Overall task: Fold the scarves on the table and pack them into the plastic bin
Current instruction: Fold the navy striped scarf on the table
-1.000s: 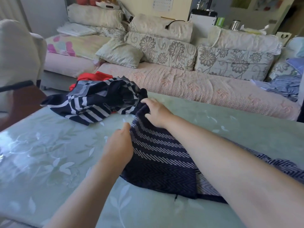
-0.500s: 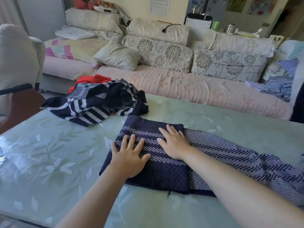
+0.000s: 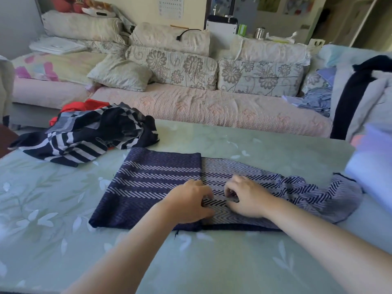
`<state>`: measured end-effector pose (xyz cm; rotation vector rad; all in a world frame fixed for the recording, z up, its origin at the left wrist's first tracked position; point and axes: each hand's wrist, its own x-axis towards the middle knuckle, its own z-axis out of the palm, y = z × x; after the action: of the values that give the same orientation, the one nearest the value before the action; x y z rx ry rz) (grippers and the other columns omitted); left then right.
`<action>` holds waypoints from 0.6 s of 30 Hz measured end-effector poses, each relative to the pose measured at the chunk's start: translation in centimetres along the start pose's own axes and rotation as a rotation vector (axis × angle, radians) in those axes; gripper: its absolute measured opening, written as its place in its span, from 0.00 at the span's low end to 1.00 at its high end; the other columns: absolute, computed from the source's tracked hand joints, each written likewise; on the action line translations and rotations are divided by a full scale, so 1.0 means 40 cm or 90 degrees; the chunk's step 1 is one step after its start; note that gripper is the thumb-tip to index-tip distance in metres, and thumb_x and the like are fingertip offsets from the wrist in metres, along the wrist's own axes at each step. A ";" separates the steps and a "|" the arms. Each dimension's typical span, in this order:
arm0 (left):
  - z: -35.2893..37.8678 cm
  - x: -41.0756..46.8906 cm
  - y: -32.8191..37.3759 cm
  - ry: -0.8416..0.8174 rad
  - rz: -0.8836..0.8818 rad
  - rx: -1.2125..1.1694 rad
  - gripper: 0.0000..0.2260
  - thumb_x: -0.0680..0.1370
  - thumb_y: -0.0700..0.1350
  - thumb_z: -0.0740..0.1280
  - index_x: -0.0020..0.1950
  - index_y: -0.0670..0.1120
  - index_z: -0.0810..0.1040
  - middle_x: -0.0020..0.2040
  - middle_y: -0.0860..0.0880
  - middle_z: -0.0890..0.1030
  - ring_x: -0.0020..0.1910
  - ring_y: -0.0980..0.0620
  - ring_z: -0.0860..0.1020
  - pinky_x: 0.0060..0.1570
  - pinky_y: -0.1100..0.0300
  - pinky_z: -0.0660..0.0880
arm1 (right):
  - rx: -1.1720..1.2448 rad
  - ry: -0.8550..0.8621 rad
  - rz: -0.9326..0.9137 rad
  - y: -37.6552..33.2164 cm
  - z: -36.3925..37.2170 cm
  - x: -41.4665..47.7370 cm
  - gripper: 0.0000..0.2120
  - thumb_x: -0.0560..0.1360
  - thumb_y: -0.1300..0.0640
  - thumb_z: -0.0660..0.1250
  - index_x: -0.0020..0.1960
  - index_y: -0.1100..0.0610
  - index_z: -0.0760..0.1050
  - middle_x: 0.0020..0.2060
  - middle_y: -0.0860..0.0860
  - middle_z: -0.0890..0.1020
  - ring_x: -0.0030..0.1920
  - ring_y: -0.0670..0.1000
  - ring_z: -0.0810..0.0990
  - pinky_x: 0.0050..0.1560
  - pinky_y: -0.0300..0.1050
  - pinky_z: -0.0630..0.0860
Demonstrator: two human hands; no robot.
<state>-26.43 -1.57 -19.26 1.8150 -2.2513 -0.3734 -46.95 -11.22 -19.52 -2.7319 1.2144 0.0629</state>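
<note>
A navy herringbone scarf [image 3: 148, 183] lies on the green table [image 3: 63, 219], its left end folded over into a flat dark panel, its lighter zigzag length trailing off to the right. My left hand [image 3: 188, 202] grips the scarf at the edge of that fold, fingers curled into the cloth. My right hand [image 3: 246, 196] pinches the zigzag part just right of it. A crumpled navy and white striped scarf [image 3: 84, 136] lies at the table's back left with a red scarf [image 3: 91, 105] under it. A pale translucent plastic bin [image 3: 373, 166] shows blurred at the right edge.
A sofa [image 3: 212, 111] with floral cushions runs along the table's far side. Clothes are heaped on a seat at the right [image 3: 360, 92]. A brown chair seat [image 3: 6, 136] shows at the far left.
Both hands lay flat on the folded panel half a second ago. They have moved right to the fold's edge and now curl into the cloth. The view has shifted right, showing the bin.
</note>
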 end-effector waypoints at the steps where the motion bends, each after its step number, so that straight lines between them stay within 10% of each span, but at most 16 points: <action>1: 0.009 0.003 0.024 -0.014 0.015 -0.009 0.18 0.73 0.59 0.70 0.60 0.55 0.76 0.55 0.53 0.74 0.58 0.52 0.71 0.55 0.55 0.73 | 0.008 -0.017 0.001 0.010 -0.006 -0.032 0.10 0.71 0.46 0.68 0.51 0.46 0.74 0.48 0.44 0.73 0.52 0.49 0.73 0.51 0.44 0.69; 18: 0.016 0.002 0.204 -0.258 0.007 -0.016 0.07 0.76 0.47 0.68 0.51 0.52 0.83 0.46 0.58 0.82 0.42 0.60 0.77 0.40 0.74 0.70 | 0.149 -0.273 0.014 0.035 -0.063 -0.213 0.09 0.67 0.49 0.73 0.46 0.48 0.81 0.40 0.48 0.85 0.41 0.50 0.84 0.46 0.50 0.83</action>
<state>-34.15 0.04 -17.12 1.8475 -2.4948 -0.8303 -53.79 -6.28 -16.33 -2.3414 1.0510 0.4518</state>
